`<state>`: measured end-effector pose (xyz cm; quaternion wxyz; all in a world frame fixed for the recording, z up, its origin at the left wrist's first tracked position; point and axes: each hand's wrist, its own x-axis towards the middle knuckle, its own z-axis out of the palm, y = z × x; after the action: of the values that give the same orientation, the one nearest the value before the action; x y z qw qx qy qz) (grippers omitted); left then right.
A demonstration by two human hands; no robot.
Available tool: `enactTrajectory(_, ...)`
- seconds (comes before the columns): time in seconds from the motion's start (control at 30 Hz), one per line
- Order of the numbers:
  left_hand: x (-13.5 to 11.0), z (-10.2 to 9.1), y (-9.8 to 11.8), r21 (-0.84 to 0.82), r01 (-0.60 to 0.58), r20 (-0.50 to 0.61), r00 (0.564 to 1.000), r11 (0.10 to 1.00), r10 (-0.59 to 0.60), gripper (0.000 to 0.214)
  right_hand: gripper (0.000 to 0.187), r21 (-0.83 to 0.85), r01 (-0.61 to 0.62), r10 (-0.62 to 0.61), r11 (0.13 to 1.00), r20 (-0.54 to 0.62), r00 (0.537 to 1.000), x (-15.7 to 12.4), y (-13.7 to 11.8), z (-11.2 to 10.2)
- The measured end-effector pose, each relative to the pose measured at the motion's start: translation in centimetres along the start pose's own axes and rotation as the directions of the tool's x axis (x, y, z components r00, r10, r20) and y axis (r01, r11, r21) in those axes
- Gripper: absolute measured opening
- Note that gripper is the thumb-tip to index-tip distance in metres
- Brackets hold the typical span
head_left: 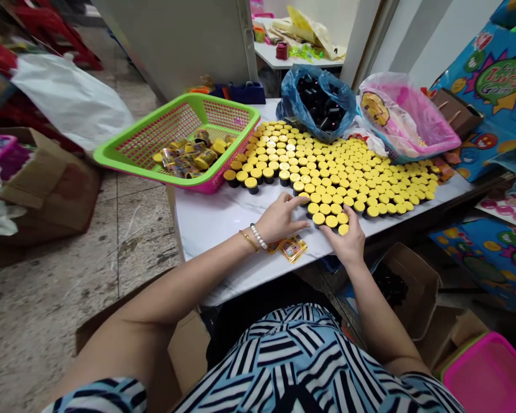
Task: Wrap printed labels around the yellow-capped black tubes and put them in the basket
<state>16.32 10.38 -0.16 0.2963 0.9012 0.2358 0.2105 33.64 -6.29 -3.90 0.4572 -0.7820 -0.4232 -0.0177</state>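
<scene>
We see the left hand [279,219], fingers parted, beside round, yellow-lidded black containers [325,198]; the right hand [350,241] curves around several, fingertips partly hidden, whether gripping we cannot tell.

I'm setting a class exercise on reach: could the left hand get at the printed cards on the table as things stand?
Probably yes: the printed cards lie on the table close beside the left hand, with the yellow-capped containers standing beyond, out of the way.

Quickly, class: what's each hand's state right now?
Left hand: open, beside the yellow-capped containers.
Right hand: curved around some of them; whether gripping cannot be told.
</scene>
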Motion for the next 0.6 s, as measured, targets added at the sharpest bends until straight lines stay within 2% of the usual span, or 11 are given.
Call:
enactTrajectory(0.17, -0.3, 0.3, 0.5, -0.066, -0.028, 0.017, 0.999, 0.997, 0.029, 0.057, 0.076, 0.04, -0.032, 0.032, 0.999, 0.007, 0.999, -0.3, -1.6, 1.5)
enactTrajectory(0.33, 0.0, 0.1, 0.6, -0.074, -0.012, 0.004, 1.0, 0.997, 0.013, 0.045, 0.072, 0.07, -0.006, 0.006, 0.998, -0.003, 1.0, -0.5, -2.3, 2.8)
enactTrajectory(0.43, -0.2, -0.2, 0.2, -0.015, -0.018, -0.037, 0.999, 1.0, 0.017, 0.042, 0.068, 0.083, 0.01, -0.011, 0.997, 0.006, 1.0, -0.5, -2.6, 3.4)
enactTrajectory(0.6, -1.0, -0.6, -1.1, 0.016, -0.001, -0.135, 0.991, 1.0, 0.003, 0.049, 0.065, 0.115, 0.037, -0.045, 0.993, 0.066, 0.997, -0.1, -3.4, 4.4)
